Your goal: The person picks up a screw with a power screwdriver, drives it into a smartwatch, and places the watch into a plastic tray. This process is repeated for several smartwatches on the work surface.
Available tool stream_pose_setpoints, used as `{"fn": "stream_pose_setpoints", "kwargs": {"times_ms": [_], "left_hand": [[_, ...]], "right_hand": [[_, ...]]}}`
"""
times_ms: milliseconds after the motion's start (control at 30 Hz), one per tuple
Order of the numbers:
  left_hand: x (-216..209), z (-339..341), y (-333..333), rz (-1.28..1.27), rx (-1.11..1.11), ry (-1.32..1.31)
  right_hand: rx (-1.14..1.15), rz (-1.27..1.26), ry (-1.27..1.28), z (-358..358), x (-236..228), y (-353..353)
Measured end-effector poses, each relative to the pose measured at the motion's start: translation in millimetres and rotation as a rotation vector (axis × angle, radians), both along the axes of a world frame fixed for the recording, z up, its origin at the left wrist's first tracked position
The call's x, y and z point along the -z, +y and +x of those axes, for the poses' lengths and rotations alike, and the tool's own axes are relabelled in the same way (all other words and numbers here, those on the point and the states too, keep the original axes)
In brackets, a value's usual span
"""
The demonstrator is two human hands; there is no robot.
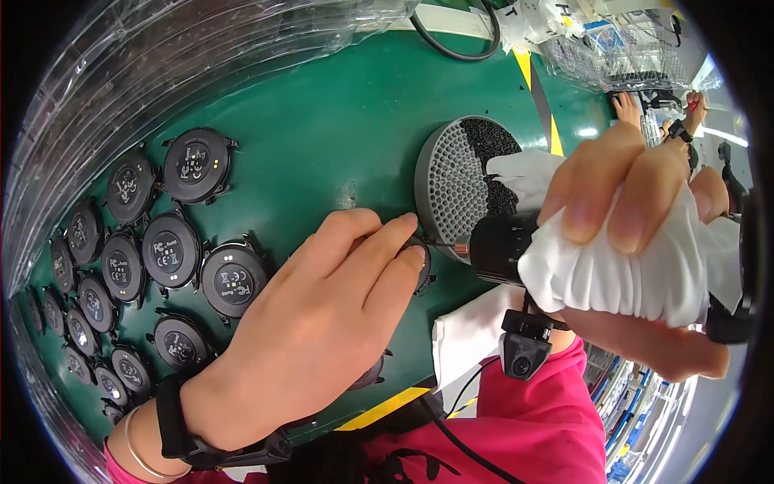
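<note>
My left hand reaches across the green table with its fingers bent over a black round watch body, pressing and gripping it. Most of that watch is hidden under the fingers. In my right hand is a black electric screwdriver, its grip wrapped in white cloth. The screwdriver lies nearly level, its thin bit pointing left at the watch beside my left fingertips. Whether the bit touches a screw cannot be made out. Just beyond the bit is a round grey screw tray, its holed plate partly covered by small black screws.
Several black watch bodies lie back-up in rows on the left. Clear plastic sheeting rims the far left. Yellow-and-black tape marks the table. A small camera hangs by my right wrist. Another person's hand shows at upper right.
</note>
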State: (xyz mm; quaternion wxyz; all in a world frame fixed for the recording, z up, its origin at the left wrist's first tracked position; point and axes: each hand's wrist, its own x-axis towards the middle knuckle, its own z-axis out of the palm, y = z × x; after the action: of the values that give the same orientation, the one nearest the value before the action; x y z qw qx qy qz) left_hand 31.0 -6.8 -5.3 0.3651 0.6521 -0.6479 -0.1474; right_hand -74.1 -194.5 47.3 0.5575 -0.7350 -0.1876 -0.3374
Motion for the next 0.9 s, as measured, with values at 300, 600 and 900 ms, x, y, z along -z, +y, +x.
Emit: {"fn": "stream_pose_setpoints", "kwargs": {"times_ms": [300, 600, 900], "left_hand": [[-1, 0, -1, -0.003, 0.006, 0.034], [-5, 4, -2, -0.037, 0.023, 0.066], [-1, 2, 0, -0.034, 0.019, 0.071]], "right_hand": [[-0.077, 0.031, 0.129, 1, -12, 8], [-0.191, -0.074, 0.192, 7, -21, 8], [-0.283, -0.033, 0.123, 8, -11, -8]]}}
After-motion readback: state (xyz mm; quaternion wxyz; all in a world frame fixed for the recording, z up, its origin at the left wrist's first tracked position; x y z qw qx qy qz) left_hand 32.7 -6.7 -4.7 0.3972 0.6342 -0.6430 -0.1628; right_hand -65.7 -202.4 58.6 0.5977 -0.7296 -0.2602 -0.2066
